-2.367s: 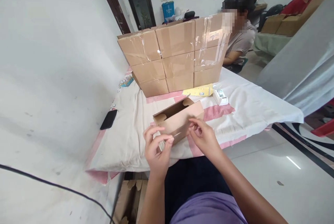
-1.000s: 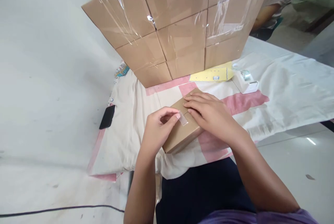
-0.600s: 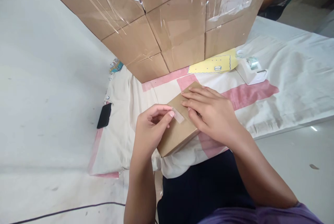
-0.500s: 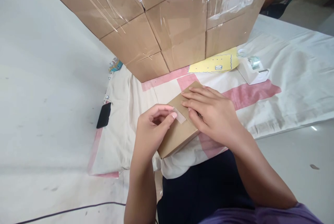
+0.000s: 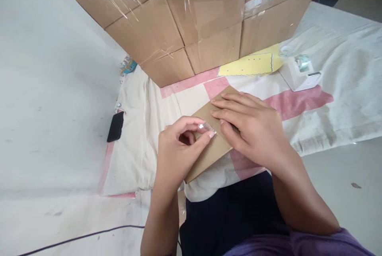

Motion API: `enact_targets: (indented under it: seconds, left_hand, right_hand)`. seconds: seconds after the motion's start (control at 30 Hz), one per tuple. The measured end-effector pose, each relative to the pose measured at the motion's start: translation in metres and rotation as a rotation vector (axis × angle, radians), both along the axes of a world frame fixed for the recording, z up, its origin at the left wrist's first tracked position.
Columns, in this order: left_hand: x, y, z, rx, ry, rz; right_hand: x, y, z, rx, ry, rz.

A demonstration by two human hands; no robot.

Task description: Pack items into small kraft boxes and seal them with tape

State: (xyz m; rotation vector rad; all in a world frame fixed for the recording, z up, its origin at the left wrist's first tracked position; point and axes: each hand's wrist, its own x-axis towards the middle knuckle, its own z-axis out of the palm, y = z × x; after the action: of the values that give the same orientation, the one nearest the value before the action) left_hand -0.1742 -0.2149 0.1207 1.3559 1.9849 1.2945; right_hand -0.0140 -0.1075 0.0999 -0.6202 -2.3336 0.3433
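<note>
A small brown cardboard box lies closed on the cloth-covered table in front of me. My right hand rests flat on its top, fingers stretched out and pressing the lid down. My left hand pinches a short strip of clear tape between thumb and fingertip and holds it against the box's top near the right hand's fingertips.
A stack of taped cardboard boxes stands close behind the small box. A yellow sheet and a white tape dispenser lie to the right. A black phone lies at the table's left edge.
Earlier the box stood open with both hands at its flap; now it is shut under my flat right hand. My left hand has brought the tape strip down onto the lid. The view has moved closer.
</note>
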Motion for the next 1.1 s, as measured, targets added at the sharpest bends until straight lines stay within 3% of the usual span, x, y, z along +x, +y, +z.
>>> enact_targets:
  seconds: [0.23, 1.1]
  left_hand:
    - [0.0027, -0.0044, -0.0003, 0.044, -0.068, 0.022]
    - [0.0025, -0.0047, 0.0008, -0.017, 0.076, -0.050]
  right_hand:
    - [-0.0008, 0.0007, 0.0010, -0.001, 0.000, -0.004]
    - [-0.0011, 0.0010, -0.0006, -0.008, 0.012, -0.001]
